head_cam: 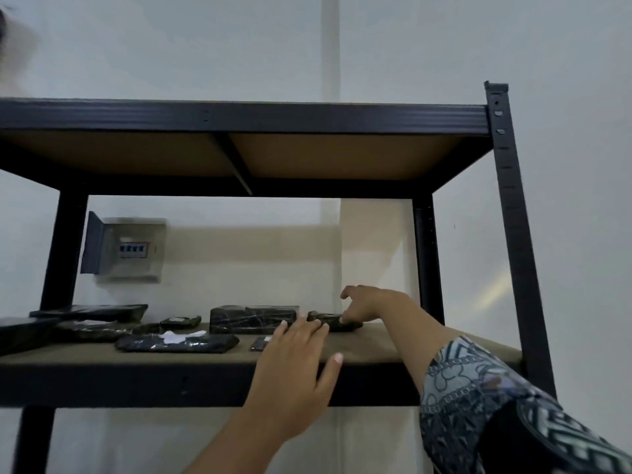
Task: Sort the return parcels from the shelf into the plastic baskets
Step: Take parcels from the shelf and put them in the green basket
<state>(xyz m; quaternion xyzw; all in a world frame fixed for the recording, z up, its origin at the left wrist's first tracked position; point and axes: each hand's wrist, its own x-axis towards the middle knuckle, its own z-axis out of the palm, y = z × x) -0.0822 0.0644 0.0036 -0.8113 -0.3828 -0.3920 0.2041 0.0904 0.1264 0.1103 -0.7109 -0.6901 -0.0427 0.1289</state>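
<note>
Nearest, over the front edge of the shelf (pixel 376 343): left hand (pixel 297 364), fingers straight and spread, holding nothing, tips up against the near side of the small parcel (pixel 325 317); contact not confirmable. Farther in, from the right: right hand (pixel 364 304), fingers curled down onto that parcel's right end; full grip not confirmable. Parcel toward the right back of the shelf, just right of the box (pixel 253 319), long axis along the front edge. Judged better placed for the right hand.
</note>
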